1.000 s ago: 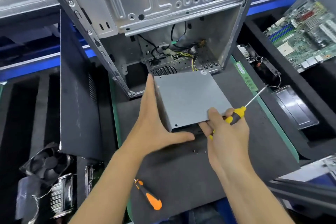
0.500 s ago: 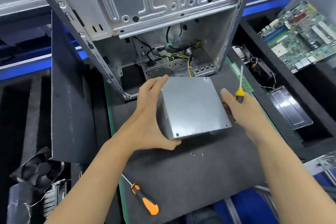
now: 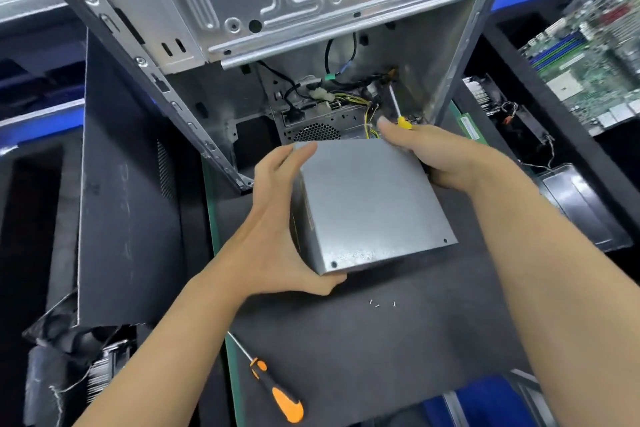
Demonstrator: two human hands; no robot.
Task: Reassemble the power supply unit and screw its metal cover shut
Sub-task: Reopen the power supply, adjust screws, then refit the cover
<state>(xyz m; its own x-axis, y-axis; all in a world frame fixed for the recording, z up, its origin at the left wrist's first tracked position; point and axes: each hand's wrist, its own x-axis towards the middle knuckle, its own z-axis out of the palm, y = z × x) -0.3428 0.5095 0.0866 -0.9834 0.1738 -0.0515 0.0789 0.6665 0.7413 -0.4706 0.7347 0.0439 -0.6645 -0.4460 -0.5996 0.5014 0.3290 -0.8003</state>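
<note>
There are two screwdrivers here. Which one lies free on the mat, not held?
The orange-handled screwdriver, lying on the dark mat near the left forearm. The yellow-handled one is held in the right hand behind the metal box.

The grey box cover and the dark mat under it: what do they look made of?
Grey box-shaped metal cover: apparently bare sheet steel, matte with a dull sheen, crisp folded edges, small screw holes. Dark grey mat: probably foam or felt, flat, fuzzy, no shine.

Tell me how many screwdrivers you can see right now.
2. An orange-handled screwdriver lies on the dark mat near the front edge. A yellow-handled screwdriver is in the right hand, mostly hidden. Others could be out of view.
</note>
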